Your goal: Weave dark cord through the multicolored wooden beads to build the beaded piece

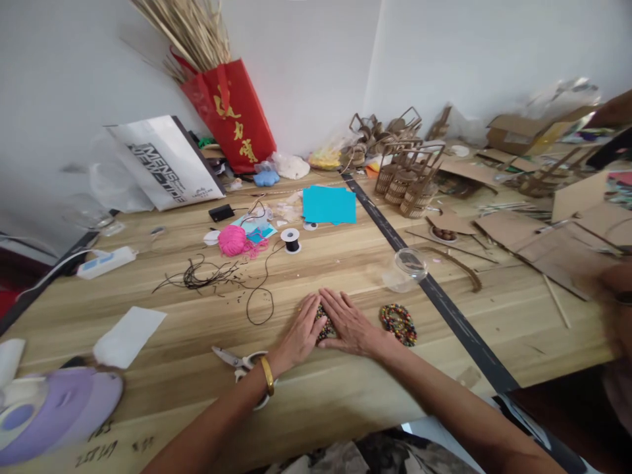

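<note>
Multicoloured beads (324, 324) lie on the wooden table between my two hands, partly covered by them. My left hand (300, 329) rests flat along their left side, fingers stretched out. On the other side my right hand (349, 322) lies flat with its thumb apart, and the fingertips of both hands meet at the top. Whether the beads are loose or strung is hidden. To the right sits a coil of beaded strands (397, 324) in the same colours. White-handled scissors (241, 361) lie partly under my left wrist.
A spool of black cord (291, 241), pink yarn (234, 241), cut black cords (200, 274) and blue sheets (329, 205) lie farther back. A clear plastic jar (405, 268) stands at the right, near cardboard pieces (528, 240). A purple device (59, 408) is front left. Another person sits at the right edge.
</note>
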`<action>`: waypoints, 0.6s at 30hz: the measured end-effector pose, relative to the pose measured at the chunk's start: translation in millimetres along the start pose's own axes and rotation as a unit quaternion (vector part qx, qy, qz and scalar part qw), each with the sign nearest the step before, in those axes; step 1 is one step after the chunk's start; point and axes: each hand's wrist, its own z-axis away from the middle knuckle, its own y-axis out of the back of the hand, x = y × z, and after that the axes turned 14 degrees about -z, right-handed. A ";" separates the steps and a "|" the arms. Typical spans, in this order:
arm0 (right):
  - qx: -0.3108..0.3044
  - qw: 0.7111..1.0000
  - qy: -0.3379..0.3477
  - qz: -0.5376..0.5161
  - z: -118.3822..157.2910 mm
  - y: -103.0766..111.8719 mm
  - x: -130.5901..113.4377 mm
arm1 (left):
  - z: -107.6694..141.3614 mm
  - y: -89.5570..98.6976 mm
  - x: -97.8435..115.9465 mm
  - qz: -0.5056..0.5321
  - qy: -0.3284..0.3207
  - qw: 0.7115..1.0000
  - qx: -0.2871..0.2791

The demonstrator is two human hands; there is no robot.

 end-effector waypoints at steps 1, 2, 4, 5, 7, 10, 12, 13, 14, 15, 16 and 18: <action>0.000 1.000 0.000 0.000 0.3 -0.6 0.4 | 0.1 0.4 2.5 0.000 0.005 1.000 0.000; 0.000 1.000 0.002 0.001 0.5 -1.3 1.1 | 0.3 0.7 5.1 0.000 0.010 1.000 0.000; 0.006 1.000 0.006 0.002 1.0 -3.4 3.2 | 0.6 0.9 9.9 -0.001 0.023 1.000 0.004; 0.011 1.000 0.010 0.002 1.3 -4.5 4.5 | 0.8 0.7 12.0 -0.001 0.026 1.000 0.009; 0.018 1.000 0.016 0.001 1.9 -6.8 7.3 | 0.9 -0.7 15.4 0.000 0.029 0.999 0.022; 0.017 1.000 0.024 0.005 3.1 -9.2 10.6 | 0.5 -5.0 19.4 -0.003 0.027 0.999 0.036; 0.018 0.999 0.027 0.011 3.7 -10.1 11.7 | -0.2 -8.3 21.5 0.000 0.039 0.999 0.038; 0.019 0.999 0.028 0.013 3.9 -10.4 12.0 | -0.6 -9.4 22.4 0.005 0.047 0.998 0.036; 0.019 0.999 0.028 0.014 4.0 -10.5 12.1 | -1.0 -9.9 23.0 0.011 0.055 0.998 0.034; 0.019 0.999 0.029 0.015 4.0 -10.3 12.1 | -1.3 -9.7 23.3 0.018 0.059 0.998 0.031; 0.018 0.999 0.029 0.015 3.8 -9.9 11.9 | -1.4 -8.7 23.1 0.026 0.060 0.997 0.028; 0.013 0.999 0.029 0.014 3.3 -8.3 11.2 | -1.5 -4.5 21.3 0.043 0.054 0.997 0.024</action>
